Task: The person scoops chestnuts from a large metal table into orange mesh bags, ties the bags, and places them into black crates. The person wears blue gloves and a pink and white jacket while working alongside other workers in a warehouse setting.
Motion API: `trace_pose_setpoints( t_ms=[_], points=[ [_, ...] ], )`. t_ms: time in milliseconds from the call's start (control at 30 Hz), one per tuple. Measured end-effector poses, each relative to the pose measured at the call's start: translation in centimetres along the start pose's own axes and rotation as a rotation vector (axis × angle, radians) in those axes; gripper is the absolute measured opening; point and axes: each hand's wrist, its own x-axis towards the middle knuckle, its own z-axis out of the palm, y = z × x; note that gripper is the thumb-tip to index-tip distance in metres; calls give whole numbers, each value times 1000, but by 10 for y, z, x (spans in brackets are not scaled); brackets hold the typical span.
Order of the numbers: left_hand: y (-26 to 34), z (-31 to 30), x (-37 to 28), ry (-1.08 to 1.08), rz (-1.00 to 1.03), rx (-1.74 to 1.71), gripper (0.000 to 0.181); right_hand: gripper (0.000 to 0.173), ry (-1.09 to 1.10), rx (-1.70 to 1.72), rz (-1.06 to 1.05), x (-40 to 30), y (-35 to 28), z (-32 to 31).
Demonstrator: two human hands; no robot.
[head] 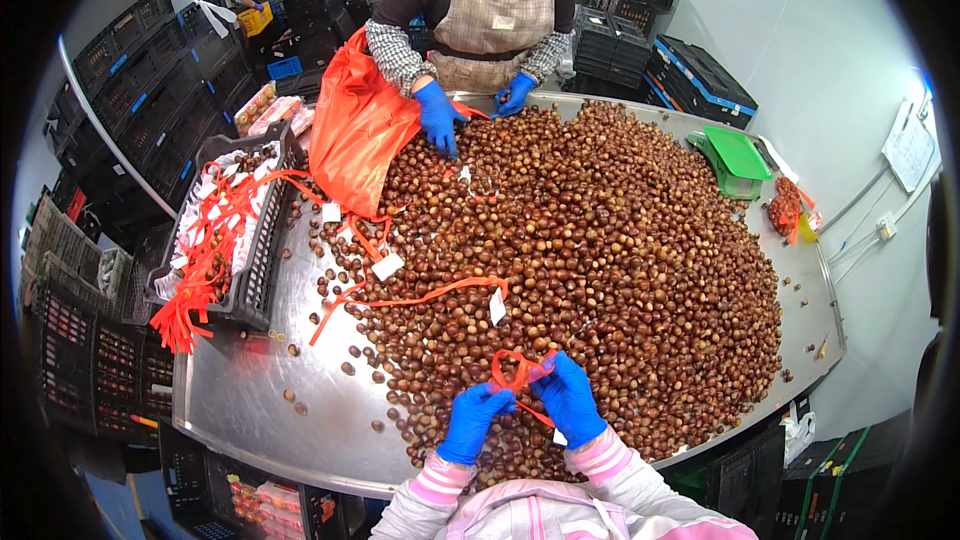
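Note:
Both my hands wear blue gloves over the near edge of a large heap of chestnuts (600, 240). A red mesh net bag (517, 373) is pinched between them, its mouth forming a loop. My left hand (476, 420) grips the loop's left side, and my right hand (568, 399) holds its right side. A red strap with a white tag (559, 436) hangs by my right wrist. Further flat red net strips (427, 298) with white tags lie across the chestnuts. No chestnuts can be made out inside the held net.
A steel table (300, 420) carries the heap. At left stands a black crate (262, 262) of red nets and chestnuts. A large orange-red sack (360, 135) lies near a co-worker's gloved hands (439, 118). A green scale (731, 157) and a filled net bag (784, 208) sit at right.

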Motion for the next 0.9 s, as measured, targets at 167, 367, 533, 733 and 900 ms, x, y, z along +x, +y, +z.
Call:
trace_pose_setpoints(
  t_ms=[167, 367, 533, 733, 900],
  points=[
    [-3, 0, 1, -41, -39, -157, 22, 19, 120, 209, 86, 0, 6, 5],
    [-8, -1, -2, -86, -69, -474, 23, 17, 17, -68, -7, -3, 8, 5],
    [-7, 5, -4, -199, 38, -592, 22, 15, -71, -349, 12, -6, 11, 2],
    [-4, 6, 12, -225, 172, -521, 20, 21, -257, -717, 41, -1, 3, 23],
    [-24, 2, 3, 44, 46, -488, 17, 46, -308, -1208, -68, -13, 12, 20]
  ],
)
